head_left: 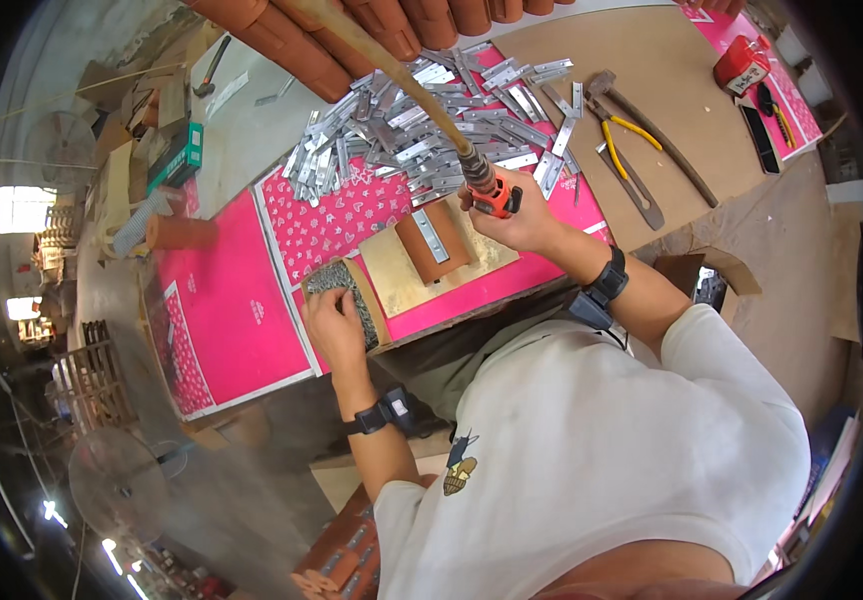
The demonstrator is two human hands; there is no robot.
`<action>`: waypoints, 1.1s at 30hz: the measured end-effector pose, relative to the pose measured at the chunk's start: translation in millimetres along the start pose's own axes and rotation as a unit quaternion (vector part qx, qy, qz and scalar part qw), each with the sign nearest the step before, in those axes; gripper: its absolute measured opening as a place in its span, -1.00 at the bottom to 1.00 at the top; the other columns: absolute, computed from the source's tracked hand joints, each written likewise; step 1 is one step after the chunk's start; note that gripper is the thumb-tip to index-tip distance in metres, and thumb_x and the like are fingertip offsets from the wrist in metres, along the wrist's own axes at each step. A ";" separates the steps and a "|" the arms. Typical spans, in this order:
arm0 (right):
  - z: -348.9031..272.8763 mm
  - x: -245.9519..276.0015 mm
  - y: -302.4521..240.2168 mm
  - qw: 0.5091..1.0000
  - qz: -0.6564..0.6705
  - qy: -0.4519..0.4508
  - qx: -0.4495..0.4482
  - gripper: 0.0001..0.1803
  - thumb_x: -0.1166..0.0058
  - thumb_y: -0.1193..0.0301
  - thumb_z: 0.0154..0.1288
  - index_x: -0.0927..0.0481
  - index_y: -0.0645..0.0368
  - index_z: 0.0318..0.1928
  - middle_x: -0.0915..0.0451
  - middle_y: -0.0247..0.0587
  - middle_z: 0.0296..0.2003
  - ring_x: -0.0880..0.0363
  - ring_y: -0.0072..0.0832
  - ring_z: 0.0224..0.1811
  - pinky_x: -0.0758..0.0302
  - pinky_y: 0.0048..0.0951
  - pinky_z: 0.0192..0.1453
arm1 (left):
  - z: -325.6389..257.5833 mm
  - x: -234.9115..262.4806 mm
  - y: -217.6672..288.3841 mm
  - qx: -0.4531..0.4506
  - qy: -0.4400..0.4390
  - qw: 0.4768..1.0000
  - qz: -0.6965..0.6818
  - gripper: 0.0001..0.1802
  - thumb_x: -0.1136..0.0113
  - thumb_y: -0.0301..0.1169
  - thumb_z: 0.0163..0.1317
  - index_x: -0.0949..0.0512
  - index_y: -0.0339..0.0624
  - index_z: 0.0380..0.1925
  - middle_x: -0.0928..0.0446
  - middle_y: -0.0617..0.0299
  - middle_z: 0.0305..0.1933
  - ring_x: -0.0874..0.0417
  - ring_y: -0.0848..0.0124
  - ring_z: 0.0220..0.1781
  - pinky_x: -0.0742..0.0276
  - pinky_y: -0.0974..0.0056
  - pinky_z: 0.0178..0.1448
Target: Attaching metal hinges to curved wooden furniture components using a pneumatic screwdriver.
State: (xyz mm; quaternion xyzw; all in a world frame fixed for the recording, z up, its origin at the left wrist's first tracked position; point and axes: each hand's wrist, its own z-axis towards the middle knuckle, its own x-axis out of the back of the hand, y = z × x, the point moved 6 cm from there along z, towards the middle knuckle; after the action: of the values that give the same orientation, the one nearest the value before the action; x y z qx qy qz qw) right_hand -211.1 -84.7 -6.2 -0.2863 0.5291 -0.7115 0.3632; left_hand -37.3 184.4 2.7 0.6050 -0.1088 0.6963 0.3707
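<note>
My left hand (336, 325) reaches into a small open box (376, 310) of little grey metal fasteners (330, 275). Its fingers are bent down among them, so whether it has picked any up is hidden. In my right hand (524, 215) is a red and black power tool (496, 197), with a thick tan hose or cord (392, 65) rising from it. Just left of this tool, a reddish-brown block (418, 255) lies on a pale board (382, 262). A metal strip with holes (430, 235) rests along the block's top.
Many loose metal strips (402, 135) are heaped beyond the board, before stacked brown pieces (292, 50). At right lie a hammer (652, 130), yellow-handled pincers (632, 180), a red bottle (742, 65) and a phone (758, 137). The pink-covered table (242, 290) ends near my body.
</note>
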 end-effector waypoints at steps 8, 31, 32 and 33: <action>-8.5 -1.1 -3.3 0.999 -0.030 -0.014 -0.018 -0.74 -0.19 0.59 0.08 -0.58 0.22 -0.17 -0.63 -0.32 -0.33 -0.59 -0.62 -0.27 -0.54 -0.49 -0.12 | -12.5 5.2 -9.3 0.079 0.056 0.995 -0.023 -0.88 -0.05 -0.48 0.23 -0.47 -0.31 -0.29 -0.55 -0.13 -0.26 -0.52 -0.09 -0.11 -0.40 -0.10 0.02; -6.8 -5.3 -0.3 1.000 -0.018 0.006 -0.005 -0.73 -0.29 0.51 0.06 -0.60 0.18 -0.18 -0.65 -0.36 -0.37 -0.59 -0.66 -0.33 -0.53 -0.51 -0.17 | -41.6 -39.8 -5.8 0.236 -0.032 0.563 -0.791 -0.88 -0.06 -0.54 0.41 -0.50 -0.19 -0.10 -0.69 -0.01 -0.08 -0.72 0.22 -0.05 -0.53 0.35 -0.13; -6.0 -5.5 1.6 1.000 -0.005 0.009 -0.015 -0.73 -0.27 0.52 0.06 -0.59 0.19 -0.17 -0.66 -0.36 -0.35 -0.60 -0.65 -0.30 -0.55 -0.50 -0.14 | -40.6 -40.4 -6.5 0.243 -0.042 0.571 -0.783 -0.85 -0.04 -0.53 0.42 -0.51 -0.20 -0.06 -0.69 -0.01 -0.07 -0.72 0.21 -0.03 -0.54 0.35 -0.13; -5.2 -5.2 1.3 1.000 -0.006 0.005 -0.010 -0.73 -0.27 0.52 0.06 -0.59 0.19 -0.17 -0.66 -0.36 -0.35 -0.60 -0.65 -0.30 -0.55 -0.50 -0.14 | -41.6 -42.5 -6.7 0.251 -0.053 0.579 -0.774 -0.83 -0.02 -0.51 0.44 -0.52 -0.21 -0.03 -0.69 0.00 -0.07 -0.73 0.20 -0.01 -0.54 0.35 -0.13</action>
State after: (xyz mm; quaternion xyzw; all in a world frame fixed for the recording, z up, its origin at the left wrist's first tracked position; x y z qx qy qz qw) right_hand -211.9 -77.8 -8.9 -0.2892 0.5361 -0.7099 0.3536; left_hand -64.9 197.7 -48.7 0.5639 0.5607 0.1113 0.5961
